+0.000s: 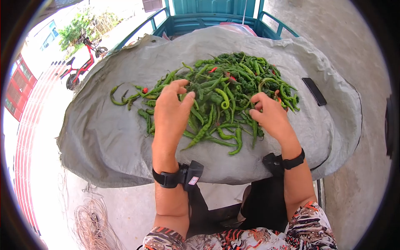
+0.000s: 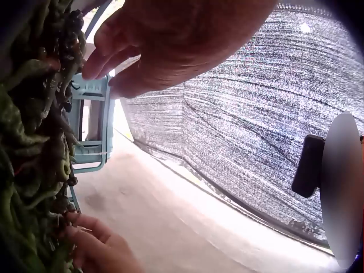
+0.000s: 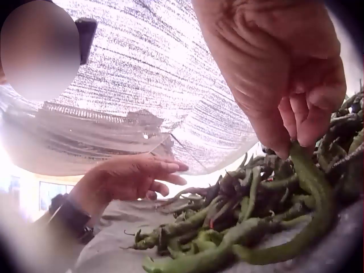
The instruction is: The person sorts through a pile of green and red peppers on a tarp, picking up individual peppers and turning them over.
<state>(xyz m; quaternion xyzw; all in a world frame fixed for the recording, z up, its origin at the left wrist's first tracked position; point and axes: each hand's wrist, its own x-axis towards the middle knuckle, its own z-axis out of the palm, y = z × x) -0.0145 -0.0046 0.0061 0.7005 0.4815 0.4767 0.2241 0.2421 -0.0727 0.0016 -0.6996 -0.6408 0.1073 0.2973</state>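
Note:
A heap of green chili peppers (image 1: pixel 216 89), with a few red ones among them, is spread on a grey cloth sheet (image 1: pixel 112 137). My left hand (image 1: pixel 171 112) hovers over the heap's left side, thumb apart from the loosely bent fingers and nothing between them. At the heap's right side is my right hand (image 1: pixel 273 118). In the right wrist view its thumb and fingers pinch the stem end of a long curved green chili pepper (image 3: pixel 318 199), which hangs down over the sheet. Seen from the left wrist, dark peppers (image 2: pixel 34 142) fill the left edge.
A black phone (image 1: pixel 314 91) lies on the sheet to the right of the heap. Behind the sheet stands a teal cart bed (image 1: pixel 214 21) with side rails. Farther left are a red electric bike (image 1: pixel 81 66) and, on the floor, a tangle of string (image 1: pixel 93 221).

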